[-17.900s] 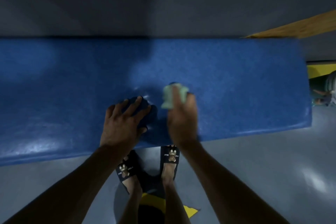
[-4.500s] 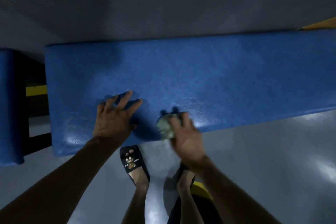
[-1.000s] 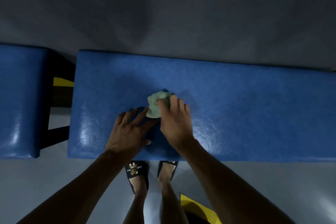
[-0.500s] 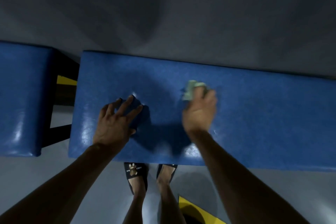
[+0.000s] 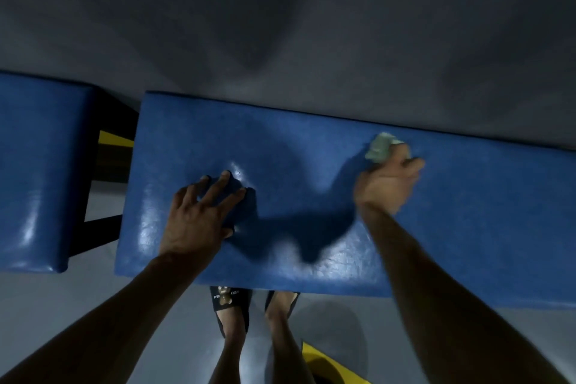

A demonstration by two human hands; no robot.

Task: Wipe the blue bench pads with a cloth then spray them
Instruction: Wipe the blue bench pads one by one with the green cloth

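Head view:
Right hand (image 5: pixel 386 184): fingers curled round a pale green cloth (image 5: pixel 381 151), pressing it on the long blue pad (image 5: pixel 483 221) near its far edge.
Left hand (image 5: pixel 199 215): fingers spread flat on the same pad, toward its left end.
Open room: bare blue surface runs rightward past the cloth.
Second pad (image 5: pixel 34 171): left, across a dark gap.

A long blue bench pad (image 5: pixel 311 150) bears a crumpled cloth (image 5: pixel 378 151).
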